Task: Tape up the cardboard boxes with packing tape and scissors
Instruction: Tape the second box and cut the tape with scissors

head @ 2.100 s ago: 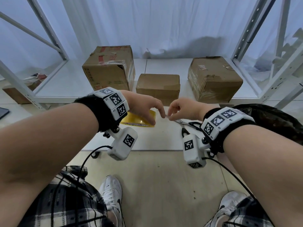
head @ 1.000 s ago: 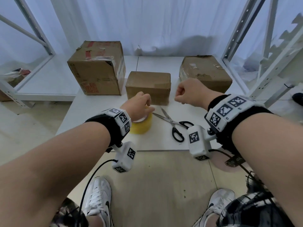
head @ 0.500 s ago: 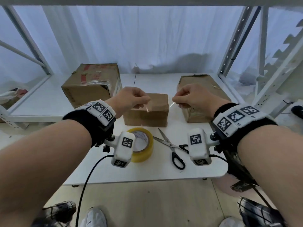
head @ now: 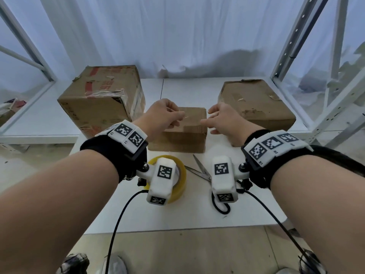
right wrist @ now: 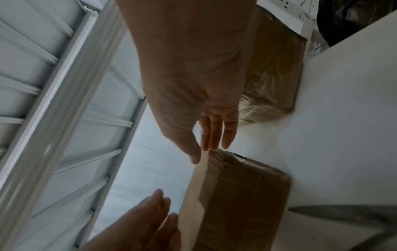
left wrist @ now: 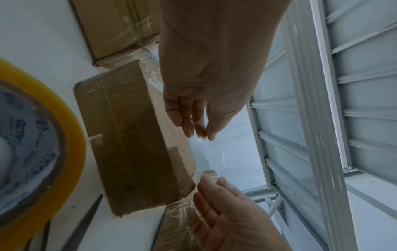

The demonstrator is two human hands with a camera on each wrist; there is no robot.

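Observation:
A small cardboard box (head: 183, 139) sits mid-table in front of me. My left hand (head: 177, 118) hovers over its top and pinches one end of a clear tape strip (left wrist: 204, 151) between thumb and fingers. My right hand (head: 207, 120) has straight, spread fingers, whose tips touch the box's top right edge (right wrist: 211, 152). The strip runs across the box top between the two hands. A yellow tape roll (head: 182, 176) lies flat near the front edge, partly behind the wrist camera. Scissors (head: 199, 171) lie open beside the roll.
A tall taped box (head: 102, 99) stands at the back left and a flatter box (head: 254, 103) at the back right. White shelf uprights (head: 292, 42) flank the table, with a white curtain behind. My shoes show on the floor below.
Both hands came down from holding the strip stretched above the small box. The right hand let go of its end and spread its fingers onto the box; the left still pinches.

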